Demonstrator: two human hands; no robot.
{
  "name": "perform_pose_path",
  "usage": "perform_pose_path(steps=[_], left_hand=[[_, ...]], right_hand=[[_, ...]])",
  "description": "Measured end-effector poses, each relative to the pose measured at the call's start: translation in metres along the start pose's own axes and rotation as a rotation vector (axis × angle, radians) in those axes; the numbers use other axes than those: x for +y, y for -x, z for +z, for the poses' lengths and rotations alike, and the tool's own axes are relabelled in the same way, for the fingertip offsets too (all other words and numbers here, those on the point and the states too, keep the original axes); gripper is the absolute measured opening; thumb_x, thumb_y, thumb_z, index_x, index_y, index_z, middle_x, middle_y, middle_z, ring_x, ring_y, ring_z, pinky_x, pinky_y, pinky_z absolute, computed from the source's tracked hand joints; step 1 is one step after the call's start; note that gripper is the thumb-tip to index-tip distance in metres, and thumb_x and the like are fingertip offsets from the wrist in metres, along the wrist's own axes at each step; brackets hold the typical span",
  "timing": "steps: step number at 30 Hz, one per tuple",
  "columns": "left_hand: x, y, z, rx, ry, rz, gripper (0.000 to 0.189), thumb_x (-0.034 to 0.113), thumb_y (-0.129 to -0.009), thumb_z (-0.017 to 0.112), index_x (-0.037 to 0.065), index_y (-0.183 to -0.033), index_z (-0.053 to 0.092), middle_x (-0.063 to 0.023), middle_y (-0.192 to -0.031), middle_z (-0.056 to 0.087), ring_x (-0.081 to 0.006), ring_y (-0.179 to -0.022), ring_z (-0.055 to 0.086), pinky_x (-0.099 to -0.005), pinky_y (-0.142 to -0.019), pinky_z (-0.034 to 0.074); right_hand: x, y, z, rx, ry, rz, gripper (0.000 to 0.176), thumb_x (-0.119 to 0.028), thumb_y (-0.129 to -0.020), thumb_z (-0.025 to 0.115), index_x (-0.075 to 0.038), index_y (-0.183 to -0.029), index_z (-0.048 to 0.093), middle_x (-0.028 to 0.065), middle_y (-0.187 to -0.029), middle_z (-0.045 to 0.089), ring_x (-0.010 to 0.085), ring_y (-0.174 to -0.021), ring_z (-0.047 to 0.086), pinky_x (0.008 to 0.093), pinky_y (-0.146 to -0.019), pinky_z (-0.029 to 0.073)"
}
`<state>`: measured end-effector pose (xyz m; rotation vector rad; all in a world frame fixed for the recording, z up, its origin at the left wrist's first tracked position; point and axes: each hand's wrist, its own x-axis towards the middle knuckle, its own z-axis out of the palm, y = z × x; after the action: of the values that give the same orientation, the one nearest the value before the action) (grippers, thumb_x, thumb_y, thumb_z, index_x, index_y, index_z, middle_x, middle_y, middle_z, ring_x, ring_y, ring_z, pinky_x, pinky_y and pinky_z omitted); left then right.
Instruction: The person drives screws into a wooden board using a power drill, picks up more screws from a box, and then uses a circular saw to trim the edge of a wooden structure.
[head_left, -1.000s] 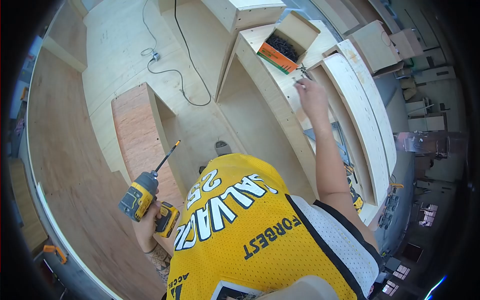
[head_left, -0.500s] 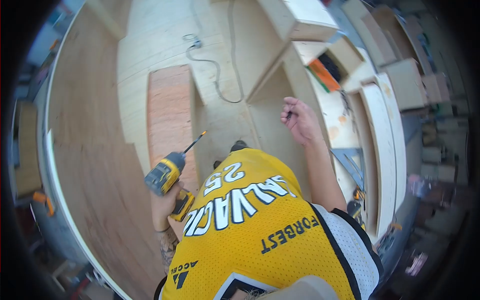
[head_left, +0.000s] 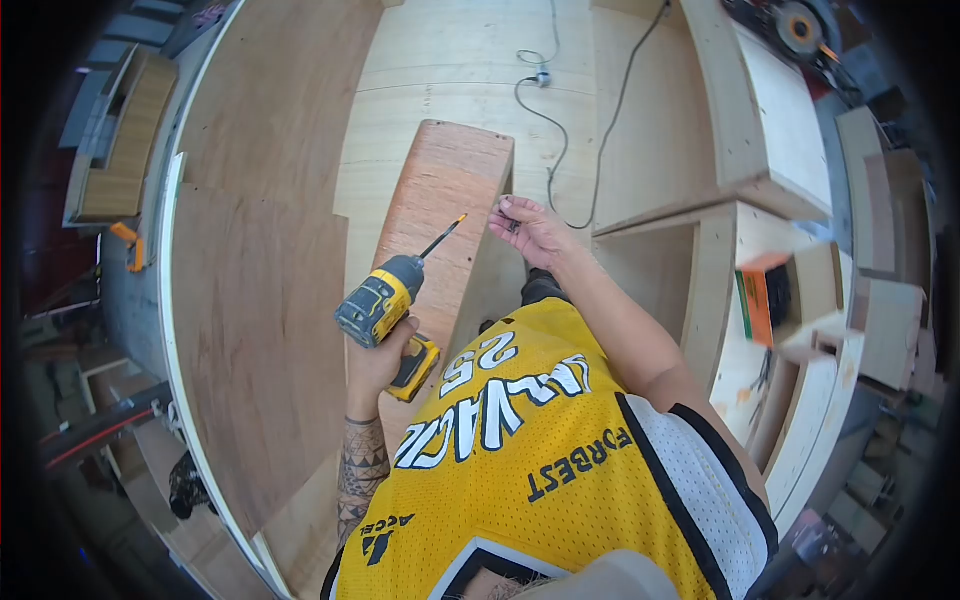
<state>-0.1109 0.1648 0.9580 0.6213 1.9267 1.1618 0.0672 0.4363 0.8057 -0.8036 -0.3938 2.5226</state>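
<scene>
**Drill and screws**

Clamps the left hand (head_left: 380,362) fully round the yellow drill (head_left: 383,303), left of centre — bit angled up-right over the reddish panel (head_left: 440,185). Pinches small dark screws (head_left: 510,223) in the right hand (head_left: 532,230), arm outstretched, mid-frame.

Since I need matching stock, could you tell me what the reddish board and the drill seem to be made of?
The reddish board looks like bare plywood: matt, unpainted, fine grain. The drill in the left hand seems moulded plastic, yellow and black, slightly glossy; its bit looks like dark metal.
</scene>
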Motion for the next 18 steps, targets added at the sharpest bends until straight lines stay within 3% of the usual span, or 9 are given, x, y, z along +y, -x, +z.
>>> perform_pose_path(steps=[1,3,7,18], left_hand=[[0.007,-0.011,0.009,-0.002,0.01,-0.006,0.029,0.001,-0.091,0.075,0.0,-0.12,0.073,-0.0009,-0.09,0.07,-0.0059,-0.059,0.058,-0.0244,-0.053,0.045],[0.026,-0.032,0.029,0.009,0.018,-0.069,0.029,0.0,-0.092,0.075,-0.001,-0.121,0.072,-0.0081,-0.111,0.077,-0.0075,-0.061,0.061,-0.0248,-0.054,0.05],[0.056,-0.061,0.055,0.005,-0.047,-0.124,0.028,0.0,-0.092,0.075,0.0,-0.12,0.071,-0.0068,-0.111,0.076,-0.0073,-0.06,0.06,-0.0249,-0.054,0.049],[0.082,-0.105,0.08,-0.017,-0.191,-0.143,0.021,0.005,-0.091,0.077,0.001,-0.11,0.069,-0.0018,-0.084,0.068,-0.008,-0.057,0.059,-0.0273,-0.054,0.048]], right_hand=[[0.0,-0.018,-0.002,-0.017,-0.012,0.02,0.02,-0.008,-0.102,0.073,-0.004,-0.121,0.068,0.0088,-0.108,0.075,0.0221,-0.102,0.074,0.0391,-0.098,0.063],[-0.001,-0.048,-0.003,-0.014,-0.149,0.058,0.017,-0.008,-0.103,0.072,-0.002,-0.118,0.069,0.0106,-0.107,0.075,0.023,-0.102,0.074,0.0397,-0.098,0.064],[-0.008,-0.075,0.002,0.046,-0.261,0.125,0.015,-0.008,-0.104,0.07,0.001,-0.117,0.069,0.0126,-0.108,0.074,0.0248,-0.103,0.074,0.0401,-0.1,0.065],[-0.018,-0.099,-0.013,0.19,-0.357,0.143,0.016,-0.007,-0.106,0.067,0.003,-0.118,0.069,0.0132,-0.117,0.071,0.0238,-0.112,0.071,0.039,-0.107,0.062]])
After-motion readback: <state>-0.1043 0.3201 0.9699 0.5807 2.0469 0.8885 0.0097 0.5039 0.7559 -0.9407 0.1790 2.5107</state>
